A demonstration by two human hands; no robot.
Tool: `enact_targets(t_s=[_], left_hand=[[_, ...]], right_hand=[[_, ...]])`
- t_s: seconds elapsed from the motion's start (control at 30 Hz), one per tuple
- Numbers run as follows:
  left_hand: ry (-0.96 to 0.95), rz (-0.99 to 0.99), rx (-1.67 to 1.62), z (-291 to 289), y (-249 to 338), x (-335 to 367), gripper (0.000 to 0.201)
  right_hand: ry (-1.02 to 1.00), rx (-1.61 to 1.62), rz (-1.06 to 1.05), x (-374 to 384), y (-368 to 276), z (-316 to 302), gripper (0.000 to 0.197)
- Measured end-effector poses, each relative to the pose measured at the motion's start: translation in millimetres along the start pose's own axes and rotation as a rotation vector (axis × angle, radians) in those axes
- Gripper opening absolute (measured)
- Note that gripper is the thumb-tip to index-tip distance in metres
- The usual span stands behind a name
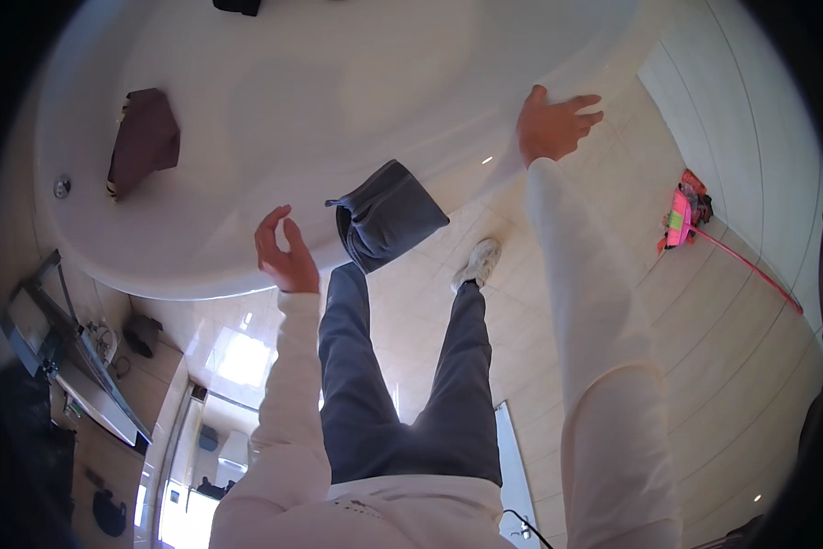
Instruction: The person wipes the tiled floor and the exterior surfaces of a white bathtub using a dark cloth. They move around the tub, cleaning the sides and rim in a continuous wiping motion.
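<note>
My left hand (286,252) is over the near rim of a white bathtub (247,265). Its thumb and fingers stand apart and hold nothing. To the right of that hand, a dark grey folded piece, cloth or a soft pouch (395,215), lies across the tub's rim; a gap separates the two. My right hand (558,125) reaches out farther right by the tub's edge, fingers spread and holding nothing; whether it rests on the rim I cannot tell. A maroon cloth (146,144) with a striped edge lies inside the tub at the left.
A metal drain fitting (62,187) sits in the tub's left wall. At the right, a pink mop or duster (679,215) with a red handle lies on the tiled floor by the wall. A dark object (238,5) shows at the top edge. My shoe (478,263) stands beside the tub.
</note>
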State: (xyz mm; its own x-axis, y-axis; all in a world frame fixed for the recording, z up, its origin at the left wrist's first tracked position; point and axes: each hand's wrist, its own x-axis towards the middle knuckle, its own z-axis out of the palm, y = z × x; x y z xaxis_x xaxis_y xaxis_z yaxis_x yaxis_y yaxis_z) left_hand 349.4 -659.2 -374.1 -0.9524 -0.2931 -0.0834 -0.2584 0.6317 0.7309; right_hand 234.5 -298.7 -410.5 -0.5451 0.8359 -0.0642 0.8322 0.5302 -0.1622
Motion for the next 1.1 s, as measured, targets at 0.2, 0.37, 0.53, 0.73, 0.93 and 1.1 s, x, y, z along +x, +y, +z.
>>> enact_targets(t_s=[0.2, 0.37, 0.53, 0.73, 0.93, 1.1], left_hand=[[-0.442, 0.425, 0.495, 57, 78, -51, 0.077], [-0.556, 0.469, 0.591, 101, 79, -26, 0.080], [-0.635, 0.643, 0.596, 152, 96, 2, 0.083], [-0.716, 0.394, 0.536, 142, 109, -17, 0.096], [-0.808, 0.397, 0.654, 74, 82, -10, 0.109], [-0.774, 0.468, 0.761, -6, 14, -2, 0.113]], right_hand=[[-0.002, 0.002, 0.007, -1, 2, -1, 0.091], [-0.017, 0.015, 0.013, 3, -6, -6, 0.088], [-0.026, 0.046, 0.009, -1, -4, -8, 0.089], [-0.034, 0.038, 0.009, -1, -6, -12, 0.089], [0.017, 0.048, -0.005, -1, 3, 1, 0.095], [-0.028, 0.050, 0.029, -2, -3, -7, 0.090]])
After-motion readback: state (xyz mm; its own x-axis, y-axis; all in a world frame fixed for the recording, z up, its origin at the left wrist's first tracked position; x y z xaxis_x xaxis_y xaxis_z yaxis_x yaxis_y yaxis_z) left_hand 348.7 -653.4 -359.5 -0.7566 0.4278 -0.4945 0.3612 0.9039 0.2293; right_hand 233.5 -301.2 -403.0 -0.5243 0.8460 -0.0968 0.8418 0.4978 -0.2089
